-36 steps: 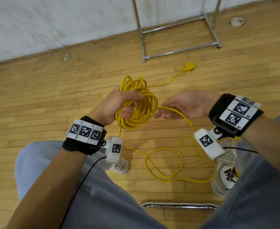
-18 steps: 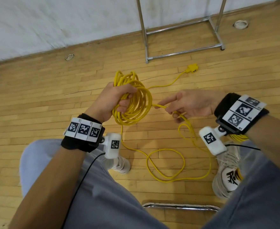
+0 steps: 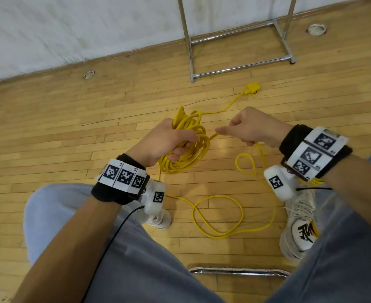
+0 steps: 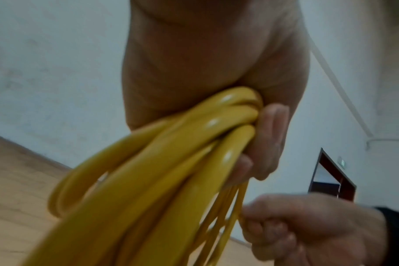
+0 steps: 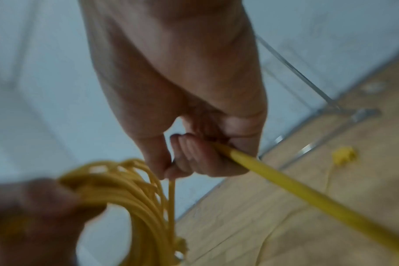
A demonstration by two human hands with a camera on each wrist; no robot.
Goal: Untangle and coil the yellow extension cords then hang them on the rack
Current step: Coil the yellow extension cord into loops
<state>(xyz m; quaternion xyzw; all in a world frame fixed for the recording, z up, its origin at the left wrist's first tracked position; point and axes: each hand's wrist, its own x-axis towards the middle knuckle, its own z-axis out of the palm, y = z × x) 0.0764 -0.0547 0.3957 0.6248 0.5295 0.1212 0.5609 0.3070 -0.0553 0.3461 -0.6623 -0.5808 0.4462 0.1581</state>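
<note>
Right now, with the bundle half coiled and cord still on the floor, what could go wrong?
1. The loose yellow cord crosses itself in loops on the wooden floor; pulled in, a loop may tighten into a knot.
2. It runs beside the white sneaker and could snag there.
3. The left hand grips an uneven yellow coil; loops may slip as the right hand feeds more.

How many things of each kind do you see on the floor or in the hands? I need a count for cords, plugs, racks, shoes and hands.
Cords: 1
Plugs: 1
Racks: 1
Shoes: 2
Hands: 2 (left hand, right hand)
Total: 7
</note>
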